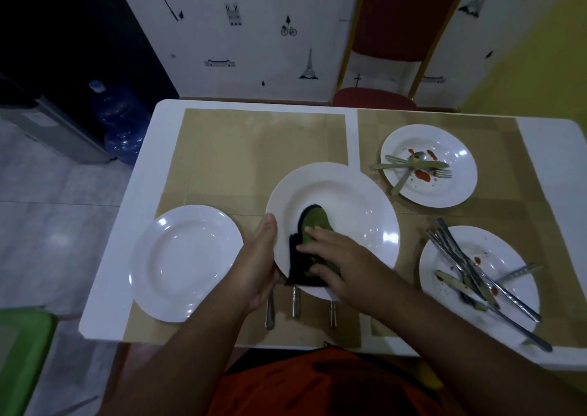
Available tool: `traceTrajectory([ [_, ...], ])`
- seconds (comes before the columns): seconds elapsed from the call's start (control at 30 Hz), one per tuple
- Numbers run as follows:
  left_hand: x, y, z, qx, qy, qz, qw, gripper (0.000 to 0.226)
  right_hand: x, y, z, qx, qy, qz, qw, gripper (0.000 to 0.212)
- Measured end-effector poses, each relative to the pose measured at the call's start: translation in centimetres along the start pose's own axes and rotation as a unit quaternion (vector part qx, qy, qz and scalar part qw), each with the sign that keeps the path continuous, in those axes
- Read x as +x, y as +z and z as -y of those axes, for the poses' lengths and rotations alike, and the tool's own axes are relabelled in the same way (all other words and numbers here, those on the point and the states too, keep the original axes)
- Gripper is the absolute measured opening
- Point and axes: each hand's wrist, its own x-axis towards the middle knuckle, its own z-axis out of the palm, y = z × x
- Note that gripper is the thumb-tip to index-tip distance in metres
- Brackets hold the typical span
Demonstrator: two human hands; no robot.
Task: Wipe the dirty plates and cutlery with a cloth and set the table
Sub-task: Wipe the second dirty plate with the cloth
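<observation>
A large white plate [343, 193] sits tilted in the middle of the table. My left hand [259, 263] grips its left rim, thumb on top. My right hand [336, 261] presses a green and black cloth [313, 225] flat against the plate's inside with straight fingers. A clean-looking white plate [187, 263] lies to the left. Two dirty plates stand on the right: the far one [457, 190] with red smears, a spoon and a fork [413, 164], the near one [505, 250] under several pieces of cutlery [460, 256]. Three cutlery handles [295, 304] poke out below the held plate.
Tan placemats [254, 142] cover the white table [546, 139]. A red chair [400, 18] stands against the wall at the far side. On the floor to the left are a blue water bottle [117, 120] and a green stool [22, 352].
</observation>
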Motion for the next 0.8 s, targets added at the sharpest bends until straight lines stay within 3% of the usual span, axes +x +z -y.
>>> traceTrajectory([
  [0.1, -0.5, 0.9, 0.6, 0.035, 0.017, 0.015, 0.999, 0.049, 2.6, -0.9, 0.6, -0.004, 0.002, -0.007, 1.0, 0.052],
  [0.2, -0.8, 1.2, 0.9, 0.033, 0.061, -0.003, 0.998, 0.046, 4.6, -2.6, -0.3, -0.039, 0.06, -0.071, 0.995, 0.068],
  [0.37, -0.5, 1.0, 0.7, 0.046, 0.115, -0.035, 0.992, 0.047, 3.3, -3.3, -2.4, -0.092, 0.146, -0.213, 0.962, 0.058],
  [0.47, -0.7, 1.8, 0.8, 0.059, 0.087, -0.035, 0.994, 0.045, 4.1, -2.6, -1.4, -0.026, 0.157, -0.259, 0.953, 0.053],
  [0.63, -0.6, 2.6, 0.0, 0.041, 0.065, -0.027, 0.997, 0.051, 4.5, -1.3, 2.1, 0.053, 0.061, -0.183, 0.98, 0.053],
  [0.73, -0.8, 2.3, -1.0, -0.036, 0.064, -0.018, 0.997, 0.05, 3.0, -0.1, 2.6, 0.043, 0.031, -0.141, 0.989, 0.048],
  [0.8, -1.1, 2.2, -0.9, -0.022, 0.059, 0.0, 0.998, 0.049, 3.0, -0.2, 1.9, 0.003, 0.02, -0.158, 0.987, 0.046],
])
